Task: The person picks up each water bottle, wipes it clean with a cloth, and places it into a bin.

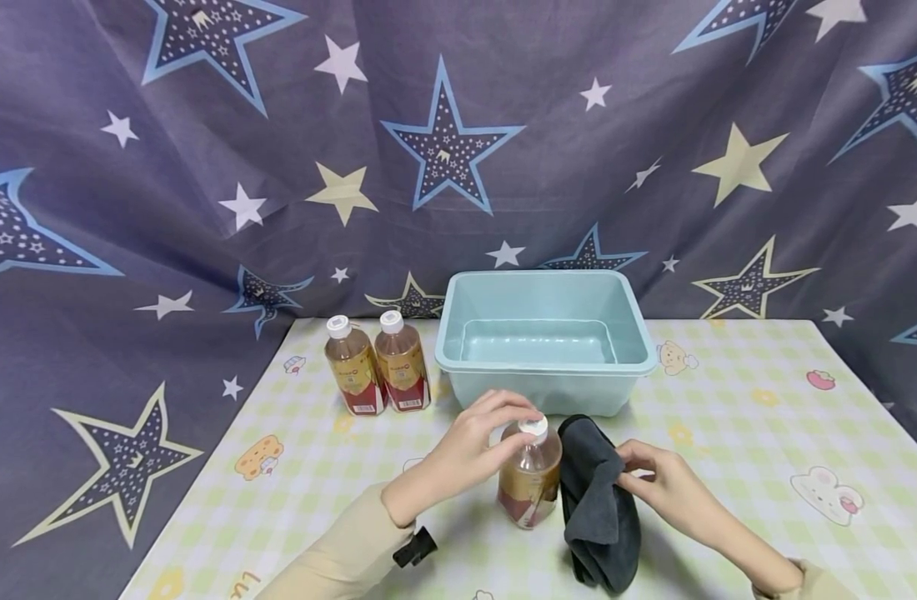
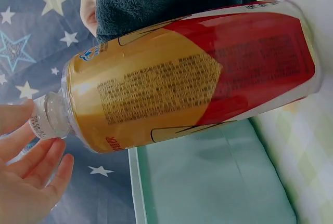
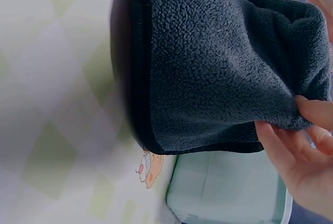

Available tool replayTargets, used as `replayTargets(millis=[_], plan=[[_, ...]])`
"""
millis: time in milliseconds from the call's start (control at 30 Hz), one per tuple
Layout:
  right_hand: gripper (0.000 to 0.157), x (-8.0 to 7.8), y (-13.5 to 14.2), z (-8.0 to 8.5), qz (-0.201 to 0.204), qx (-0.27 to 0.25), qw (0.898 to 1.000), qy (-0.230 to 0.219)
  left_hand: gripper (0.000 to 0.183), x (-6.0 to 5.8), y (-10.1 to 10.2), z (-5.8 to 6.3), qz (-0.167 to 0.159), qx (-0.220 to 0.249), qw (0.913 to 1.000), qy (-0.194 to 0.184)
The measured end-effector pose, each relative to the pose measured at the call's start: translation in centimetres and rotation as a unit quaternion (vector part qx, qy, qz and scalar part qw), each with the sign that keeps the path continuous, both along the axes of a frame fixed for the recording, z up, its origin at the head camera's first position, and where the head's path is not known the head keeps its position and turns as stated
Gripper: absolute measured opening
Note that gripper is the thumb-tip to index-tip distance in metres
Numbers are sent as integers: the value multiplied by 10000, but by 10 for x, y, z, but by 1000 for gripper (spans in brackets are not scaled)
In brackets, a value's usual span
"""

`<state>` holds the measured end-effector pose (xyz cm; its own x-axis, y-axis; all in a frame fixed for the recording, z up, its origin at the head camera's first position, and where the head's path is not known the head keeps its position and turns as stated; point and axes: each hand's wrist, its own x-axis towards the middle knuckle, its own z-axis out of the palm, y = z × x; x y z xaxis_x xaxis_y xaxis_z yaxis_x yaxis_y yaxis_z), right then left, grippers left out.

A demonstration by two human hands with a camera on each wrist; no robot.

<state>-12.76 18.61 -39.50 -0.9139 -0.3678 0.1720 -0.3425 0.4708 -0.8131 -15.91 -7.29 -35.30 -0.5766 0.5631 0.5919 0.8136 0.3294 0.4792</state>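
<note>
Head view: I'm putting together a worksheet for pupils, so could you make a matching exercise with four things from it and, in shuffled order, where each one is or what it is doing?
Column one
1. Light blue tub
2. Dark grey fleece cloth
3. Two back bottles
4. Left hand

Column two
A. Pinching the white cap of the front bottle
B. Side by side, to the left of the tub
C. Held by the right hand
D. Just in front of the star-patterned backdrop, beyond the cloth

Right pairs: 1-D, 2-C, 3-B, 4-A
</note>
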Motion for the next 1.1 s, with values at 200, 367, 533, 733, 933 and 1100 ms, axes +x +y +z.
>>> replayTargets(millis=[200, 367, 533, 733, 933, 1100], plan=[[7, 0, -1, 1, -6, 6, 10000, -32, 23, -1, -2, 1, -182, -193, 9996, -123], [7, 0, -3, 2, -45, 70, 10000, 19, 22, -3, -3, 0, -343, -248, 9991, -68], [7, 0, -4, 2, -10, 50, 10000, 42, 23, -4, -4, -2, -521, -257, 9982, -123], [7, 0, -6, 2, 22, 38, 10000, 29, 24, -7, -5, -5, -670, -307, 9972, -142], [8, -1, -7, 3, 44, 17, 10000, 46, 25, -10, -5, -7, -819, -288, 9959, -236], [10, -2, -8, 3, 50, 34, 10000, 60, 25, -12, -5, -8, -919, -210, 9944, -474]])
